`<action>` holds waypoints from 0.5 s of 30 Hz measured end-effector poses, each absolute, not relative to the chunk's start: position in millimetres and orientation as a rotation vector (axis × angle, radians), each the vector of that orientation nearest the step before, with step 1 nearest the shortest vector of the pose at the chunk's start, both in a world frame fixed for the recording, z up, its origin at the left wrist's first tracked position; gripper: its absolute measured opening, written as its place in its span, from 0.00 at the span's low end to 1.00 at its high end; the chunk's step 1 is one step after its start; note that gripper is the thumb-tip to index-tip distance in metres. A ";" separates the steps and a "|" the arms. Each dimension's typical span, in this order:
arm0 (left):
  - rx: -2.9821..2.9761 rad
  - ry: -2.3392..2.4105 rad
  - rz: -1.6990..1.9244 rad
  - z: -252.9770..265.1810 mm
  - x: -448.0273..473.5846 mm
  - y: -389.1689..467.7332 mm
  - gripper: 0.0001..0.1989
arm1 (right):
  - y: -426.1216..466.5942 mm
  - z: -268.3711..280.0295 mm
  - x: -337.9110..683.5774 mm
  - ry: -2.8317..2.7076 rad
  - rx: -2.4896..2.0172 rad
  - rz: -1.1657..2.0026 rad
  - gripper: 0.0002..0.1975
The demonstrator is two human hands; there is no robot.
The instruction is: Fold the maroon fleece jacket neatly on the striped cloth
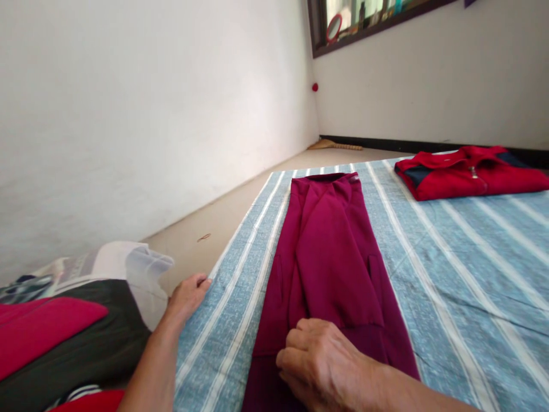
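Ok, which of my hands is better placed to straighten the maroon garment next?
Probably your right hand: it is right at the lower part of the maroon garment. Your left hand is off to the side, by the striped sheet's edge.

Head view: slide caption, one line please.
Right hand on maroon garment, left hand at edge of striped sheet, folded red jacket at right.

Bright, diffuse light fills the frame, leaving a pale sheen on the white wall (180, 103) at upper centre and faint, soft-edged shadows; the window (371, 14) at upper right looks blurred, with wide-angle stretching towards the edges
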State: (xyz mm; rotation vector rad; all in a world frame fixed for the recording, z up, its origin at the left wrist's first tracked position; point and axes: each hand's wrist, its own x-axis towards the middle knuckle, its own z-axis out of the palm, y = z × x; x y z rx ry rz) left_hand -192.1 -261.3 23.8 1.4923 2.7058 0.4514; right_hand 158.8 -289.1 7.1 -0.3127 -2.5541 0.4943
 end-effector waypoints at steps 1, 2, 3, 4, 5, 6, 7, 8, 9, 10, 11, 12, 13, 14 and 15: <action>1.457 2.714 0.449 27.6 -187.3 -258.6 0.09 | -289.1 7.1 158.8 -2.552 -0.315 0.489 0.07; 1.440 2.711 0.468 31.5 -180.1 -256.1 0.10 | -289.0 7.1 158.8 -2.553 -0.314 0.485 0.07; 1.455 2.687 0.513 35.5 -170.3 -253.8 0.12 | -288.9 7.2 158.9 -2.557 -0.311 0.482 0.07; 1.516 2.627 0.575 39.4 -157.6 -252.0 0.13 | -288.7 7.3 159.1 -2.562 -0.305 0.483 0.07; 1.610 2.517 0.631 43.3 -141.9 -250.5 0.13 | -288.5 7.3 159.2 -2.569 -0.303 0.485 0.07; 1.720 2.381 0.669 46.9 -123.8 -249.4 0.13 | -288.4 7.1 159.2 -2.573 -0.302 0.485 0.06; 1.844 2.219 0.663 50.3 -103.7 -248.6 0.12 | -288.2 6.8 159.1 -2.576 -0.303 0.483 0.06; 1.962 2.054 0.647 53.3 -82.5 -247.8 0.12 | -288.1 6.3 158.9 -2.576 -0.302 0.477 0.06; 2.065 1.888 0.629 55.6 -61.3 -247.0 0.12 | -288.0 5.6 158.6 -2.575 -0.308 0.467 0.06; 2.159 1.734 0.622 57.1 -40.8 -246.0 0.12 | -288.0 4.9 158.1 -2.571 -0.312 0.451 0.05; 2.243 1.592 0.587 57.6 -21.8 -244.6 0.11 | -287.9 4.2 157.5 -2.567 -0.313 0.430 0.05; 2.314 1.482 0.580 57.0 -4.9 -242.8 0.10 | -287.8 3.6 156.9 -2.564 -0.309 0.408 0.05; 2.377 1.394 0.582 55.4 9.4 -240.5 0.09 | -287.7 3.2 156.2 -2.565 -0.303 0.388 0.04; 2.435 1.329 0.573 53.0 21.2 -237.8 0.09 | -287.6 2.9 155.5 -2.572 -0.293 0.373 0.04; 2.494 1.283 0.550 49.9 30.4 -234.9 0.09 | -287.4 2.7 154.8 -2.583 -0.282 0.365 0.04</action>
